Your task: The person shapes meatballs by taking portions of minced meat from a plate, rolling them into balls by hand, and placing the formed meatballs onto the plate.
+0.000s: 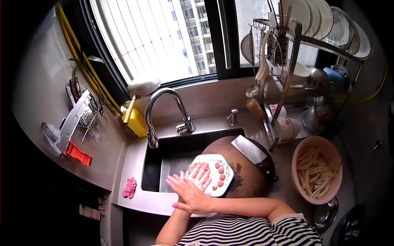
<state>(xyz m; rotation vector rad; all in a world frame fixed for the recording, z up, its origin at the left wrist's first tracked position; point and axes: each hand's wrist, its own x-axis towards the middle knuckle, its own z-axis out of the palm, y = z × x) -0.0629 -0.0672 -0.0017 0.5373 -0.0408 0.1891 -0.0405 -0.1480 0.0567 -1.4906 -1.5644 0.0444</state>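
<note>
My right hand (191,196) lies flat across my left hand (200,177), the palms together and the fingers of both stretched out. Anything between the palms is hidden. Beneath them is a white plate (227,174) holding several small meatballs (222,177) along its right side. Minced meat (196,165) shows at its left, partly covered by my left fingers. The plate rests on a round brown cutting board (246,180), which overlaps the sink. A cleaver (249,149) lies across the board's upper part.
A black sink (170,158) and chrome faucet (168,92) are ahead. On the right stand a pink bowl of pale strips (316,170) and a dish rack (289,78). A pink cloth (129,187) and yellow bottle (135,123) are at the left.
</note>
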